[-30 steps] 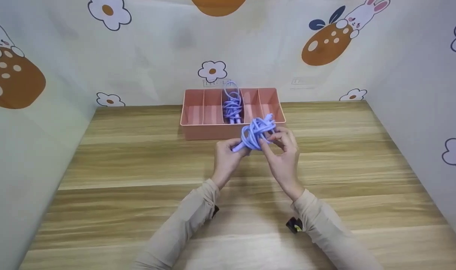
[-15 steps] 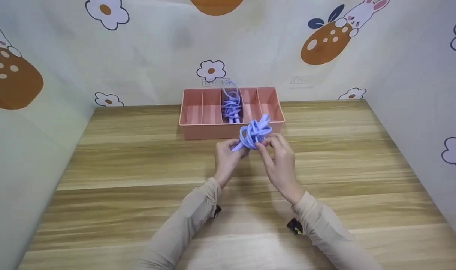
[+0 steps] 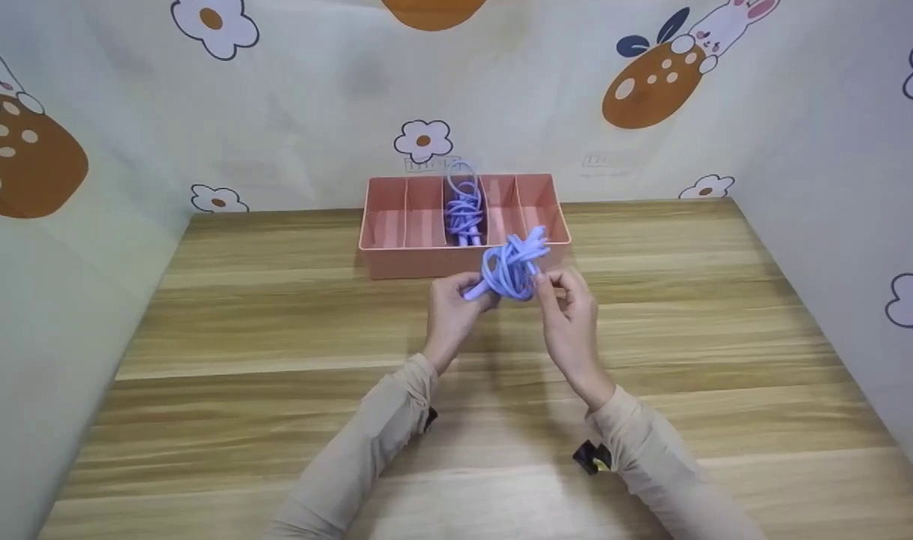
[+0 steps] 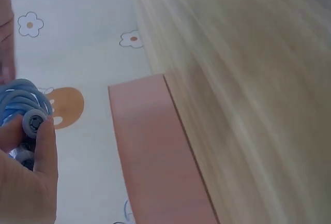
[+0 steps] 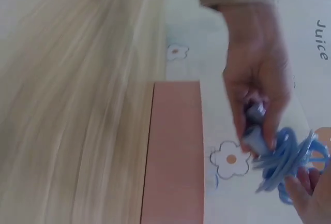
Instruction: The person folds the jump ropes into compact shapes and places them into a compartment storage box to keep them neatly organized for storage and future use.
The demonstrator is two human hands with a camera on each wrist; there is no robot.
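Note:
A periwinkle jump rope [image 3: 507,266], its cord wound in loops around its two handles, is held up in front of the pink box. My left hand [image 3: 448,311] grips the handles at their lower end, where the round end [image 4: 35,123] of one handle shows in the left wrist view. With thumb and fingers, my right hand [image 3: 571,319] pinches the cord at the right side of the bundle. In the right wrist view, my right fingers [image 5: 302,188] are at the blue loops. A second wound jump rope [image 3: 465,214] stands in the box's middle compartment, one loop rising above the rim.
The pink divided box [image 3: 426,264] stands at the back of the wood-grain table [image 3: 276,322], close to the patterned back wall [image 3: 313,97]. Its compartments run side by side. Side walls [image 3: 824,165] enclose the table left and right.
My right hand shifts slightly left and then back right along the bundle, its fingertips now at the bundle's right edge. The left hand keeps its grip almost in place.

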